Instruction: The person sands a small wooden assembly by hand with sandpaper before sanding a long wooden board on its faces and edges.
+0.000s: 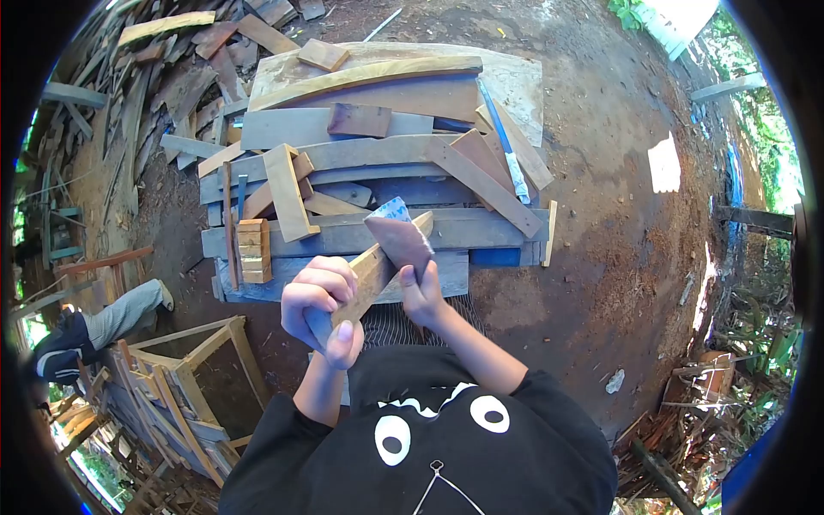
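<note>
My left hand (319,300) is wrapped round the near end of a short wooden piece (371,276), which slants up and away to the right. A sheet of sandpaper (400,242), brownish with a blue-and-white printed back, lies bent over the far part of that wood. My right hand (422,296) pinches the sandpaper's lower edge, thumb up against it. Beyond both hands stands a low bench of grey planks (343,232). On it, near my left hand, sit a stack of small wood blocks (254,251) and a leaning pale board (290,193).
A handsaw (505,142) lies at the bench's right side. Scrap wood (163,94) is heaped at far left. A wooden frame (193,378) stands at lower left, close to another person's leg (124,311). Bare dirt floor (592,257) stretches to the right.
</note>
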`<state>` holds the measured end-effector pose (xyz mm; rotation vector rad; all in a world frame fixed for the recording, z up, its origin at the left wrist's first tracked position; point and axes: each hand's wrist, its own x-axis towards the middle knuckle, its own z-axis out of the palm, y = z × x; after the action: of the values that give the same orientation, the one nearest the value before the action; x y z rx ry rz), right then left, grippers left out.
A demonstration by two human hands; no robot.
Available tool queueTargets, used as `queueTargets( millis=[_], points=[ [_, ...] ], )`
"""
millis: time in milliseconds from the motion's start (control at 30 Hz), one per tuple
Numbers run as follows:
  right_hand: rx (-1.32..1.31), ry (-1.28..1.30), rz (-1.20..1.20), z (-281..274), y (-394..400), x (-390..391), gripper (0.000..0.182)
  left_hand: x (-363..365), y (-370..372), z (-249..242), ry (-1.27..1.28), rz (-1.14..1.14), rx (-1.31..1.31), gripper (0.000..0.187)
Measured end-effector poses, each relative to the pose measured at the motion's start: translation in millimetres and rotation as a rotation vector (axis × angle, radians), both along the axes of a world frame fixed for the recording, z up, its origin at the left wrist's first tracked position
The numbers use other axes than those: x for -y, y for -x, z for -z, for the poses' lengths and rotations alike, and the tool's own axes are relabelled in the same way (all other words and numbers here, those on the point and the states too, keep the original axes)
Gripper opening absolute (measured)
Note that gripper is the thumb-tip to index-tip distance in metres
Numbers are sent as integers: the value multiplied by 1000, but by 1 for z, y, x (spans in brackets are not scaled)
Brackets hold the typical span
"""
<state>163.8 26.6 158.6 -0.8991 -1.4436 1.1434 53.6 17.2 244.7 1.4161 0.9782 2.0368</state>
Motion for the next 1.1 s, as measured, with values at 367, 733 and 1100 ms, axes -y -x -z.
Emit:
queueTargets(
  millis=[367,733,1100],
  points=[
    [-225,178,-185,6,-1,-3,40,4,1,-1,35,-65,17,29],
    [-170,266,-136,28,-9,-3,43,9,2,1,9,-63,-11,28],
    [61,487,-129,64,-14,-14,32,9,2,1,16,-4,-40,27]
  ],
)
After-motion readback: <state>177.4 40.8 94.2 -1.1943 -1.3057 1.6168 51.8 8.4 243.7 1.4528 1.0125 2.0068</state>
